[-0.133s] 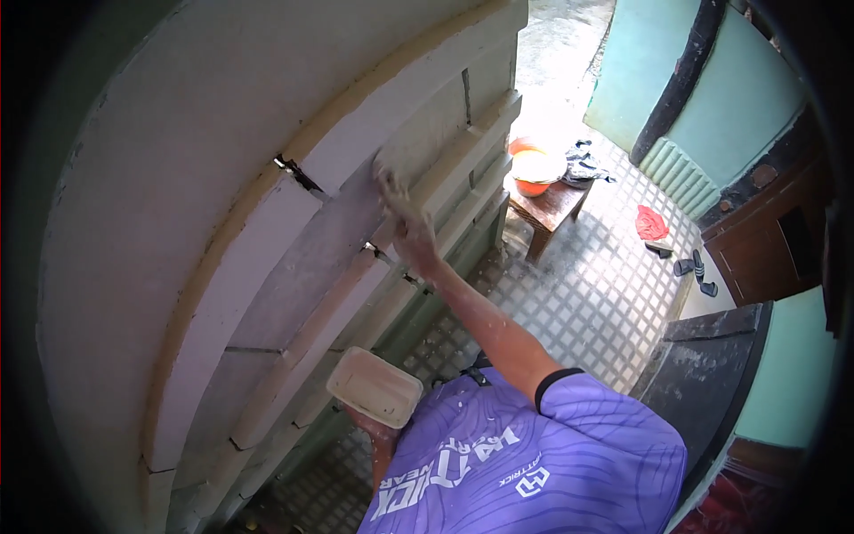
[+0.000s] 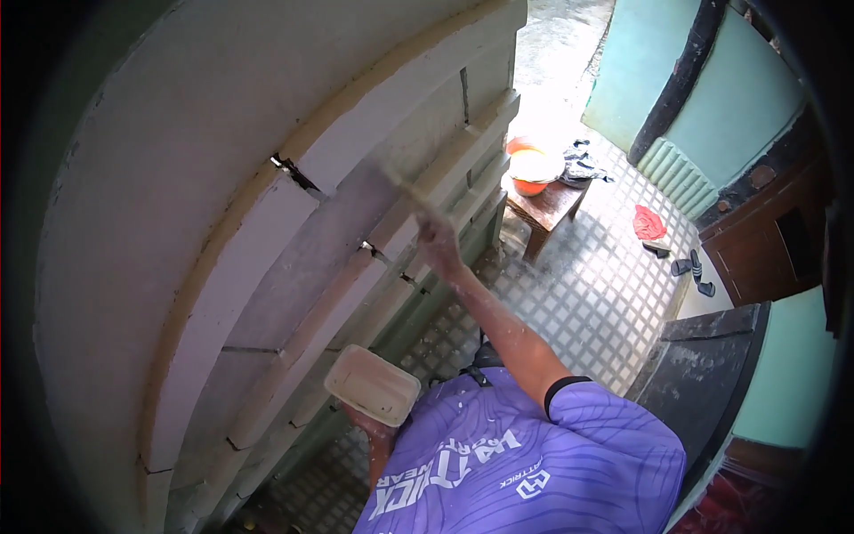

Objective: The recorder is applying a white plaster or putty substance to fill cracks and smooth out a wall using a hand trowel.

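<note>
My right hand (image 2: 438, 242) is raised beside the wall panel (image 2: 356, 200), its fingers closed around a slender, pale brush-like tool (image 2: 407, 190). Motion smears the tool, and I cannot tell whether its tip touches the panel. Low by my body, my left hand (image 2: 369, 422) grips a whitish rectangular plastic tub (image 2: 374, 384) from beneath, its mouth facing up. Pale residue coats the tub's inside. Most of the left fingers are hidden under it. The right forearm carries whitish specks.
Stepped ledges (image 2: 311, 325) run along the wall, with dark gaps at their joints. Beyond, a wooden table (image 2: 553, 203) bears an orange bucket (image 2: 531, 188) and a dark plastic bag. A red cloth (image 2: 649, 222) and slippers (image 2: 698, 271) lie on the tiled floor (image 2: 587, 303).
My right hand has shifted down and to the right with the tool, which shows more of its length. The left hand and tub stay nearly in place.
</note>
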`<action>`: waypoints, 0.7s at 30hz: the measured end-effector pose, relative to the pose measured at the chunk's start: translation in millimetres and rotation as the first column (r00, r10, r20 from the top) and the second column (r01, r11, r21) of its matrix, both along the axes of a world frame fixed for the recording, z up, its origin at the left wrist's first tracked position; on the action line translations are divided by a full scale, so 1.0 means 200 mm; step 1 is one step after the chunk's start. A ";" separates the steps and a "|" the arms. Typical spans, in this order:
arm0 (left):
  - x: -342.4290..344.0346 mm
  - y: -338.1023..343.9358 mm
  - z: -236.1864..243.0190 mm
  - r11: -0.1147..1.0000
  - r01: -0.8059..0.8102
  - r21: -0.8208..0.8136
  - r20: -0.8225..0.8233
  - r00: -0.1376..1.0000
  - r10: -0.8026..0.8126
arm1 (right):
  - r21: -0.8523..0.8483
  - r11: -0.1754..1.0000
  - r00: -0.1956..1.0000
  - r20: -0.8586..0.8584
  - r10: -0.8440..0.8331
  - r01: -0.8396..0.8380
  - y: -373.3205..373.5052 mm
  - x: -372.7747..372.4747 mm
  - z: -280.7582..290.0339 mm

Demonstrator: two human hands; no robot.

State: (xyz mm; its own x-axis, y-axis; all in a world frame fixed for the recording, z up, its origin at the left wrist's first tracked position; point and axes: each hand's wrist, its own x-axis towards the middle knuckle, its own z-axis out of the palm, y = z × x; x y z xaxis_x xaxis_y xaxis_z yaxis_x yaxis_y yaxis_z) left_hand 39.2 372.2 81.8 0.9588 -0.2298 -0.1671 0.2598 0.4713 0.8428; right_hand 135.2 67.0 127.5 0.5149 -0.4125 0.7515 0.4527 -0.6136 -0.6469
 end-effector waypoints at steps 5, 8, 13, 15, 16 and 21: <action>-0.03 0.02 0.01 1.000 -0.006 -0.006 -0.003 1.000 0.006 | 0.452 0.857 0.969 -0.094 -0.229 0.246 -0.17 0.15 0.15; -0.03 0.03 0.01 1.000 -0.009 -0.012 -0.003 1.000 0.009 | 0.473 0.843 0.963 -0.199 -0.182 0.257 0.01 0.18 0.28; -0.03 0.04 -0.01 0.999 -0.019 -0.028 -0.002 1.000 0.019 | 0.339 0.940 0.990 -0.119 0.080 -0.035 0.16 -0.02 0.04; -0.05 0.03 -0.02 0.999 -0.011 -0.032 -0.007 1.000 0.011 | 0.363 0.931 0.969 -0.219 0.112 -0.025 0.09 -0.02 0.04; -0.06 0.04 0.00 0.999 -0.021 -0.029 -0.006 1.000 0.021 | 0.338 0.930 0.987 -0.114 -0.109 0.142 0.01 0.06 0.09; -0.08 0.03 -0.01 0.999 -0.008 -0.040 -0.009 1.000 0.008 | 0.273 0.945 0.979 0.043 -0.200 0.181 0.02 0.17 0.13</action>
